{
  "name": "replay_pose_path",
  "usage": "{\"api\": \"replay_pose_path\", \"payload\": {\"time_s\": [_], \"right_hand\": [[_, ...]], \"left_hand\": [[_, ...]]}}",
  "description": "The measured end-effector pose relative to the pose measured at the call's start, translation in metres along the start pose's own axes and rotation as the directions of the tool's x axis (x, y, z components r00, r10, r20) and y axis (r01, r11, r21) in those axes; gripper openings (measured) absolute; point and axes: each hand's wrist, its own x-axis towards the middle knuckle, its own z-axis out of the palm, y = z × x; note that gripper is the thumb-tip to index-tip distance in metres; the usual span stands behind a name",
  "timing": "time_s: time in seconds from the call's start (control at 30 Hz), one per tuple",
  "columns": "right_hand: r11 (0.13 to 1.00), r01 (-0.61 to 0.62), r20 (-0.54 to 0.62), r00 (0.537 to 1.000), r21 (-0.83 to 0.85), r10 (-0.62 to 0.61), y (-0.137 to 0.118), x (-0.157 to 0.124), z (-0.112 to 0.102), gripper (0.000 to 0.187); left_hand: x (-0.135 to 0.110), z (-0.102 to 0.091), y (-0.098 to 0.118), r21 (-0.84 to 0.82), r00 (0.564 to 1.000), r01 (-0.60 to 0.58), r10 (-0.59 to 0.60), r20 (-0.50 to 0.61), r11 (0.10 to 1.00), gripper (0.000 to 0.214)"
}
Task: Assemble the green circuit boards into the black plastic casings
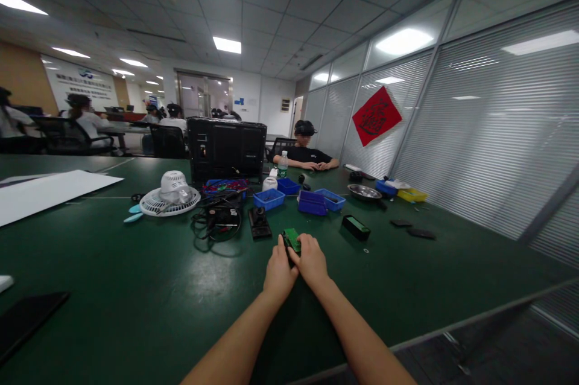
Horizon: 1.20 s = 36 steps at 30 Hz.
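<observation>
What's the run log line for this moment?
left hand: holding green circuit board | right hand: holding green circuit board | nearby: black box, blue trays

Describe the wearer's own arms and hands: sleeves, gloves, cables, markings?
Left arm and right arm are bare as far as they show, no sleeves in view. Left hand and right hand are ungloved. No watch, bracelet, cable or marking visible; the fingers are too small to rule out rings.
</observation>
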Motion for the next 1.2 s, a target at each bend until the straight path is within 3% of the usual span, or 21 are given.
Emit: {"api": "replay_pose_path", "payload": {"time_s": [0.57, 0.73, 0.87, 1.03, 1.1, 1.2], "right_hand": [[0.998, -0.031, 0.104, 0.994, -0.05, 0.036, -0.005, -0.004, -0.008, 0.021], [0.977, -0.157, 0.116, 0.983, 0.147, 0.141, 0.001, -0.001, -0.003, 0.028], [0.899, -0.32, 0.237, 0.937, 0.298, 0.255, 0.011, 0.004, 0.007, 0.041], [0.889, -0.25, 0.299, 0.944, 0.383, 0.137, 0.014, 0.005, 0.016, 0.041], [0.833, -0.229, 0.294, 0.952, 0.503, 0.084, 0.013, 0.004, 0.02, 0.044], [0.677, -0.313, 0.373, 0.926, 0.666, 0.062, 0.01, 0.002, 0.025, 0.054]], "left_hand": [[0.002, 0.002, -0.003, -0.033, 1.0, 0.02, -0.02, 0.001, 0.999, 0.073], [0.002, 0.002, -0.004, -0.042, 1.0, 0.017, -0.018, -0.01, 0.999, 0.073], [0.004, 0.003, -0.008, -0.117, 0.999, 0.052, -0.051, 0.018, 0.992, 0.076], [0.006, -0.002, -0.012, -0.232, 0.988, 0.151, -0.143, 0.053, 0.961, 0.07], [0.005, -0.007, -0.011, -0.212, 0.985, 0.17, -0.169, 0.025, 0.962, 0.059], [0.001, -0.016, -0.01, -0.099, 0.98, 0.177, -0.184, -0.077, 0.979, 0.06]]}}
